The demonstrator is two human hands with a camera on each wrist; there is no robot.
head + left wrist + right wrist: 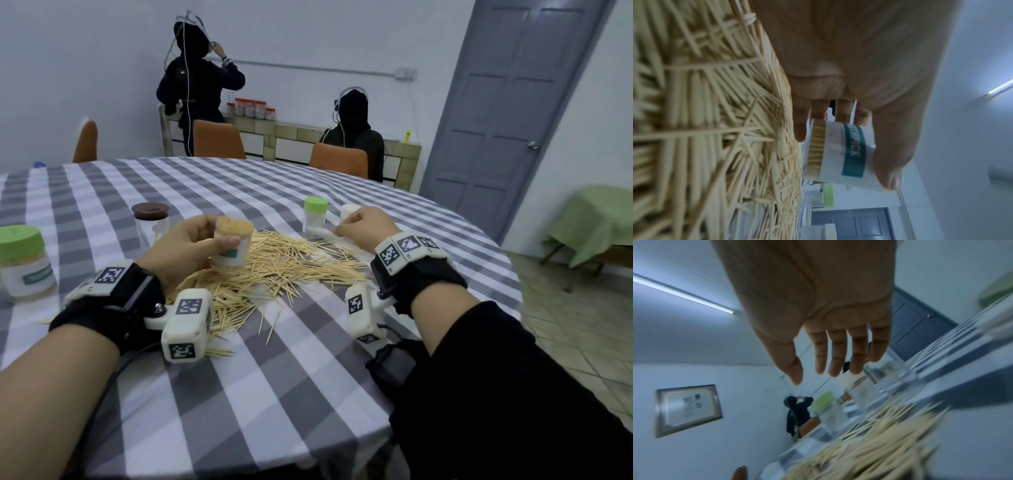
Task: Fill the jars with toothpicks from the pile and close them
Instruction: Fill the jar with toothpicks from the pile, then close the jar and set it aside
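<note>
Spreading under everything, a grey checked table (281,377). Gripping the packed jar (234,244) just above the pile (274,270), left hand (185,246) with thumb and fingers curled round it, mouth uncapped and brimming. Reaching past the far edge of the pile toward a white-topped jar (349,210), right hand (368,228), fingers loose and apart, carrying nothing. Probably fetching a lid: worth keeping the full jar upright, pressing stray tips level before capping. Standing nearby, green-lidded jar (315,217), already capped.
</note>
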